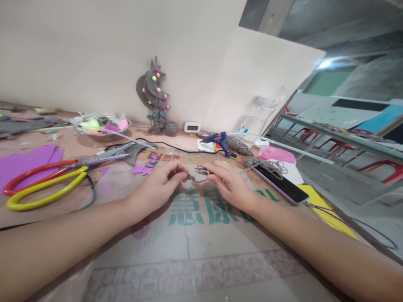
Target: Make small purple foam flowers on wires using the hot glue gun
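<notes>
Flat green-lettered sheet (217,241) lay nearest; one thin grey cord (199,181) ran between left hand (165,179) and right hand (229,183), pinched by both; one blue glue gun (223,141) beyond.

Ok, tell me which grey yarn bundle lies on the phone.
The loose, looped tangle over the far end of the phone; the other, a denser bundle, lies beside the blue glue gun.

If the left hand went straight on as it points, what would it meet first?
Likely the grey piece at the right hand, then that hand itself; depth between them is hard to judge.
</notes>
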Action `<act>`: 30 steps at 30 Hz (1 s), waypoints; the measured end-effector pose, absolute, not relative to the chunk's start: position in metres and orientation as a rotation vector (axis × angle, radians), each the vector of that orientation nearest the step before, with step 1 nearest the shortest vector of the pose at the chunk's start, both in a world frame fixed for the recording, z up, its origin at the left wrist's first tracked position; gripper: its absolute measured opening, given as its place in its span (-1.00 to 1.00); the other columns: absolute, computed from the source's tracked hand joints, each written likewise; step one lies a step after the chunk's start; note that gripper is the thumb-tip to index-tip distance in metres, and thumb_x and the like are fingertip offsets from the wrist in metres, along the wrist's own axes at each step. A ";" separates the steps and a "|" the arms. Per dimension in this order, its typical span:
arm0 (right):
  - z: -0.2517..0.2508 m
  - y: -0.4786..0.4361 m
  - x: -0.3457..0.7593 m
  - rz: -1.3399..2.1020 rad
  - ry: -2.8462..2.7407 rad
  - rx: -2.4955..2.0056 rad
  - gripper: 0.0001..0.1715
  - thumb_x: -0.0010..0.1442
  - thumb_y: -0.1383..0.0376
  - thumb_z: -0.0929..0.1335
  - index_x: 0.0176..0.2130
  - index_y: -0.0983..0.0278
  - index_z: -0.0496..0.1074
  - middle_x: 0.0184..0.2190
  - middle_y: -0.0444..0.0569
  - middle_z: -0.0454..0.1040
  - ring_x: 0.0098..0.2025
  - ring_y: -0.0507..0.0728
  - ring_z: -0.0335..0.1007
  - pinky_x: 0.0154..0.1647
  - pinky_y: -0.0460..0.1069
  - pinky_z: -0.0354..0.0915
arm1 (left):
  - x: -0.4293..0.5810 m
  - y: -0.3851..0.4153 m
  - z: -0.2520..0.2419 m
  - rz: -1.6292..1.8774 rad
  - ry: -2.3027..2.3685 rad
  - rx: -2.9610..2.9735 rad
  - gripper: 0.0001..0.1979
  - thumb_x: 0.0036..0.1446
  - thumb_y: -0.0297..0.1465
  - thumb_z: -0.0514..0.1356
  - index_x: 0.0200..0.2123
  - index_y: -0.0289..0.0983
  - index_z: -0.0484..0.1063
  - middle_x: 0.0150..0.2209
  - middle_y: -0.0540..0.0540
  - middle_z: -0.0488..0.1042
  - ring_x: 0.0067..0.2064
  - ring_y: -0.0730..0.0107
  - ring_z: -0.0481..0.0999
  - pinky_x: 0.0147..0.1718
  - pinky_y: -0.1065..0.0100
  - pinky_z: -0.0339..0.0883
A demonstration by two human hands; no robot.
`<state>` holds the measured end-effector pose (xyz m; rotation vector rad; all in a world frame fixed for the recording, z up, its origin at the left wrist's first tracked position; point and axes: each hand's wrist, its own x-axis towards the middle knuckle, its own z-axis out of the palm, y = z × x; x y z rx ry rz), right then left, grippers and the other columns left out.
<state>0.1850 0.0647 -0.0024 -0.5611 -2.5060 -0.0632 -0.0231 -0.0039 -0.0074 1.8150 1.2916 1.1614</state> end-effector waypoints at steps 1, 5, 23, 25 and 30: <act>-0.003 0.065 0.185 -0.068 -2.506 -0.557 -0.65 0.31 0.29 0.16 0.02 0.33 0.32 -0.39 -0.01 0.36 -0.34 0.10 0.23 -0.31 -0.01 0.19 | -0.023 -0.003 -0.008 1.163 1.249 1.782 -0.90 0.17 -0.43 0.02 -0.36 -0.27 0.31 -0.47 0.05 0.34 -0.43 0.49 0.35 -0.45 0.45 0.20; -0.003 0.065 0.186 -0.078 -2.549 -0.519 -0.66 0.32 0.29 0.15 0.01 0.34 0.33 -0.38 0.00 0.37 -0.32 0.10 0.25 -0.33 -0.01 0.17 | -0.024 0.000 -0.011 1.156 1.129 1.719 -0.87 0.19 -0.37 0.03 -0.36 -0.28 0.29 -0.50 0.05 0.32 -0.46 0.50 0.36 -0.47 0.45 0.23; -0.001 0.060 0.184 -0.222 -2.624 -0.498 -0.64 0.32 0.28 0.14 -0.02 0.35 0.36 -0.36 0.02 0.41 -0.30 0.10 0.28 -0.30 -0.01 0.19 | -0.024 0.003 -0.012 1.117 1.205 1.733 -0.87 0.17 -0.38 0.04 -0.38 -0.29 0.30 -0.51 0.03 0.34 -0.44 0.46 0.41 -0.43 0.42 0.27; -0.001 0.060 0.184 -0.252 -2.615 -0.505 -0.64 0.32 0.28 0.14 -0.03 0.35 0.36 -0.36 0.03 0.41 -0.30 0.10 0.28 -0.30 -0.01 0.19 | -0.024 0.004 -0.013 1.122 1.213 1.740 -0.86 0.17 -0.37 0.04 -0.40 -0.29 0.30 -0.51 0.04 0.34 -0.45 0.46 0.40 -0.43 0.42 0.26; 0.000 0.059 0.184 -0.313 -2.612 -0.522 -0.64 0.32 0.27 0.13 -0.04 0.34 0.37 -0.39 0.02 0.41 -0.32 0.10 0.27 -0.31 -0.01 0.17 | -0.025 0.004 -0.013 1.123 1.226 1.763 -0.87 0.17 -0.39 0.04 -0.41 -0.29 0.30 -0.52 0.04 0.32 -0.45 0.47 0.37 -0.44 0.43 0.23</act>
